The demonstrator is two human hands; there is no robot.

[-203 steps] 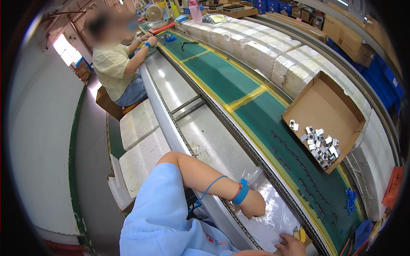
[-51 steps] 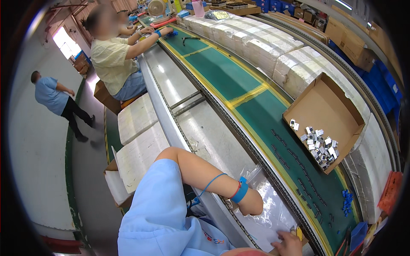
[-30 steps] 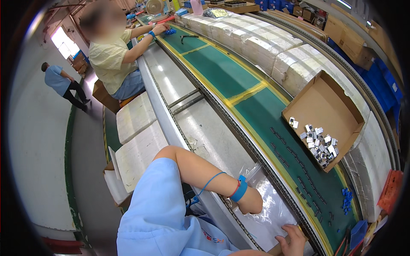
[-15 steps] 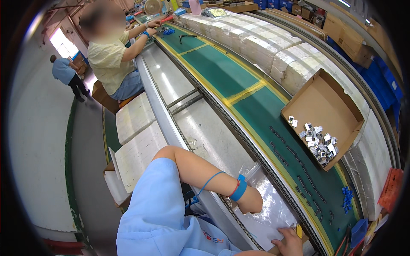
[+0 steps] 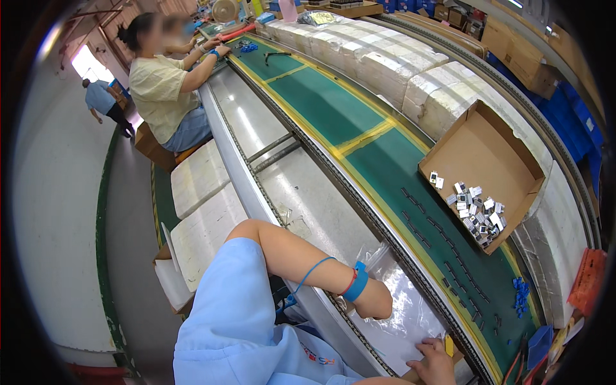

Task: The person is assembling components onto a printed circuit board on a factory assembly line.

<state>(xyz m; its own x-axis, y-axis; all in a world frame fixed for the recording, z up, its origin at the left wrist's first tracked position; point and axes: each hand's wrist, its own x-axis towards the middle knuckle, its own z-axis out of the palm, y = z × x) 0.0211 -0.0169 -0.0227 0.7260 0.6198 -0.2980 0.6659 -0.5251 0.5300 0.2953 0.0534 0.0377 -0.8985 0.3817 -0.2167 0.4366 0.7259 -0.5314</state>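
My left hand (image 5: 374, 300), with a blue wrist strap (image 5: 357, 282) on its wrist, is curled downward over a clear plastic bag (image 5: 407, 292). Its fingertips are hidden beneath it, so anything in its grip does not show. Close to the lower edge, my right hand (image 5: 434, 364) rests on the near end of the white, glossy surface under the plastic. The thumb and fingers there are apart. A small yellow object (image 5: 448, 345) stands just beyond those fingers; its kind is unclear.
On the green belt (image 5: 372, 160) lie rows of small black strips (image 5: 443, 234) and a pile of blue pieces (image 5: 520, 296). A cardboard tray (image 5: 494, 144) holds small silver-white parts (image 5: 475, 208). White foam blocks (image 5: 378, 61) line the far side. Another person (image 5: 163, 90) sits at the upper left.
The view has shifted slightly. My hands keep almost the same places. The seated person has raised their head, and a walking person in the background has moved a little.
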